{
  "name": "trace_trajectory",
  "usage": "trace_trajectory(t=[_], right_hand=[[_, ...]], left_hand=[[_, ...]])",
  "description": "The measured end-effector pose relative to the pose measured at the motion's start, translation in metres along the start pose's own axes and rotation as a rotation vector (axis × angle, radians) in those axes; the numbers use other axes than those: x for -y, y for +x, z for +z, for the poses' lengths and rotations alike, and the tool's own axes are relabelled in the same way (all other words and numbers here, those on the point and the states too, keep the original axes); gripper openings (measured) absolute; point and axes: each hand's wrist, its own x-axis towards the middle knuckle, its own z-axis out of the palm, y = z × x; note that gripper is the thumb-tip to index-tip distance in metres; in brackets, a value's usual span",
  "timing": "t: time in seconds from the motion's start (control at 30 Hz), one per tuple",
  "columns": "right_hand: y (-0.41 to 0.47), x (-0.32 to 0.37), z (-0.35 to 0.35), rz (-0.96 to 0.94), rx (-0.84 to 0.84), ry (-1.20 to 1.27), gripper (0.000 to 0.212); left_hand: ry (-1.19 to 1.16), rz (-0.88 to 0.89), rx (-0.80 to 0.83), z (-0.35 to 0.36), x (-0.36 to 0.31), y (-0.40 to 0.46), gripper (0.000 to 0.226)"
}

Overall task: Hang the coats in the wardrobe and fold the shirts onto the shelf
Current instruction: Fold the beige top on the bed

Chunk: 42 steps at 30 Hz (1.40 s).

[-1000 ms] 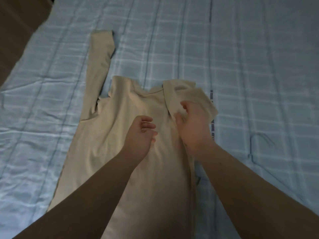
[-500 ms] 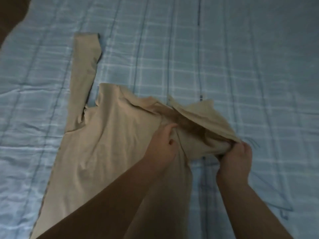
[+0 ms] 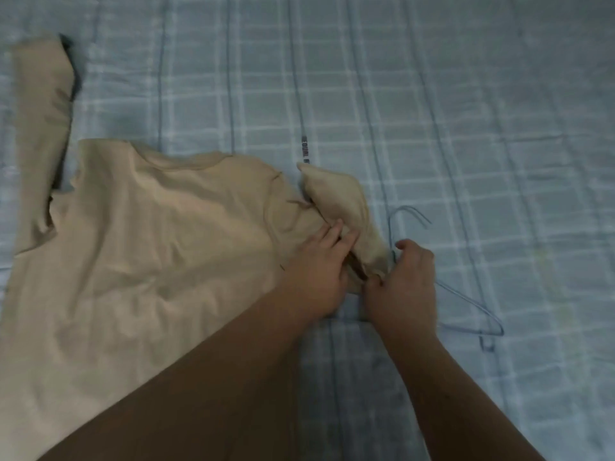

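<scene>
A beige long-sleeved shirt (image 3: 149, 247) lies spread on the bed, one sleeve (image 3: 41, 128) stretched up at the far left. Its right sleeve (image 3: 342, 207) is bunched and pulled out at the shirt's right side. My left hand (image 3: 316, 271) presses flat on the shirt at the shoulder seam, fingers reaching into the fold. My right hand (image 3: 404, 287) pinches the bunched sleeve's lower end. My forearms hide the shirt's lower right part.
A pale blue checked bedsheet (image 3: 432, 94) covers the whole bed. A thin blue wire hanger (image 3: 466, 301) lies on the sheet just right of my right hand, its hook near my fingers.
The right sleeve has been pulled out rightward and down from its fold across the chest. Both hands shifted right with it, and the view swung right, so the hanger shows fully.
</scene>
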Motion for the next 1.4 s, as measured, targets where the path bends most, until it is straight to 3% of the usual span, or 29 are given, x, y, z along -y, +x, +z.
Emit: trace_trajectory(t=[0.07, 0.2, 0.27, 0.33, 0.4, 0.47, 0.5, 0.6, 0.67, 0.73, 0.77, 0.83, 0.9, 1.0, 1.03, 1.07, 1.13, 1.17, 1.23, 1.27, 1.33, 1.4], right_hand=[[0.009, 0.004, 0.000, -0.077, 0.016, 0.169, 0.042], [0.054, 0.006, -0.015, 0.373, 0.254, 0.612, 0.039], [0.078, 0.006, -0.022, 0.344, 0.249, 0.613, 0.039], [0.099, 0.005, -0.028, 0.279, 0.299, 0.489, 0.036], [0.111, 0.001, -0.030, 0.300, 0.456, 0.537, 0.027], [0.114, -0.004, -0.034, 0.399, 0.640, 0.746, 0.011], [0.113, -0.007, -0.039, 0.427, 0.631, 0.815, 0.009], [0.114, -0.030, -0.056, 0.446, 0.375, 0.874, 0.014], [0.112, -0.056, -0.074, 0.308, 0.178, 0.676, 0.007], [0.108, -0.091, -0.095, 0.217, -0.020, 0.396, 0.013], [0.108, -0.106, -0.106, 0.305, -0.070, 0.437, 0.019], [0.109, -0.131, -0.118, 0.494, -0.068, 0.653, 0.030], [0.101, -0.154, -0.126, 0.569, -0.101, 0.711, 0.026], [0.081, -0.177, -0.135, 0.508, -0.091, 0.575, 0.033], [0.074, -0.180, -0.140, 0.544, -0.092, 0.705, 0.033], [0.074, -0.183, -0.142, 0.631, -0.151, 1.085, 0.026], [0.072, -0.198, -0.146, 0.777, -0.248, 1.522, 0.010], [0.069, -0.208, -0.148, 0.809, -0.236, 1.561, 0.017], [0.064, -0.210, -0.152, 0.891, -0.102, 1.162, 0.015], [0.057, -0.216, -0.152, 0.946, -0.050, 1.098, 0.016], [0.056, -0.227, -0.143, 0.942, -0.119, 1.225, 0.029], [0.066, -0.230, -0.143, 0.973, -0.199, 1.079, 0.028]], left_hand=[[-0.157, 0.009, 0.020, 0.000, -0.012, 0.001, 0.069], [-0.368, 0.058, 0.069, 0.001, -0.045, 0.003, 0.066], [-0.461, 0.027, 0.050, 0.003, -0.050, 0.004, 0.067], [-0.512, -0.053, 0.028, 0.002, -0.050, 0.005, 0.050], [-0.514, -0.063, 0.023, 0.005, -0.051, 0.003, 0.045], [-0.511, -0.010, 0.003, 0.007, -0.057, 0.004, 0.042], [-0.511, 0.012, -0.011, 0.009, -0.060, 0.007, 0.040], [-0.508, 0.070, -0.109, 0.008, -0.075, 0.018, 0.038], [-0.476, 0.067, -0.208, 0.005, -0.084, 0.023, 0.043], [-0.408, -0.009, -0.277, 0.006, -0.089, 0.029, 0.051], [-0.334, -0.035, -0.305, 0.010, -0.089, 0.033, 0.054], [-0.099, -0.070, -0.318, 0.023, -0.090, 0.042, 0.055], [0.106, -0.164, -0.262, 0.037, -0.096, 0.050, 0.060], [0.280, -0.221, -0.153, 0.055, -0.115, 0.055, 0.066], [0.327, -0.199, -0.130, 0.062, -0.121, 0.054, 0.065], [0.362, -0.173, -0.111, 0.067, -0.127, 0.053, 0.063], [0.381, -0.158, -0.081, 0.074, -0.136, 0.051, 0.059], [0.364, -0.163, -0.074, 0.077, -0.138, 0.049, 0.058], [0.315, -0.175, -0.062, 0.080, -0.136, 0.046, 0.059], [0.305, -0.166, -0.063, 0.081, -0.133, 0.045, 0.060], [0.316, -0.129, -0.055, 0.082, -0.125, 0.046, 0.059], [0.342, -0.102, -0.022, 0.085, -0.119, 0.047, 0.058]])
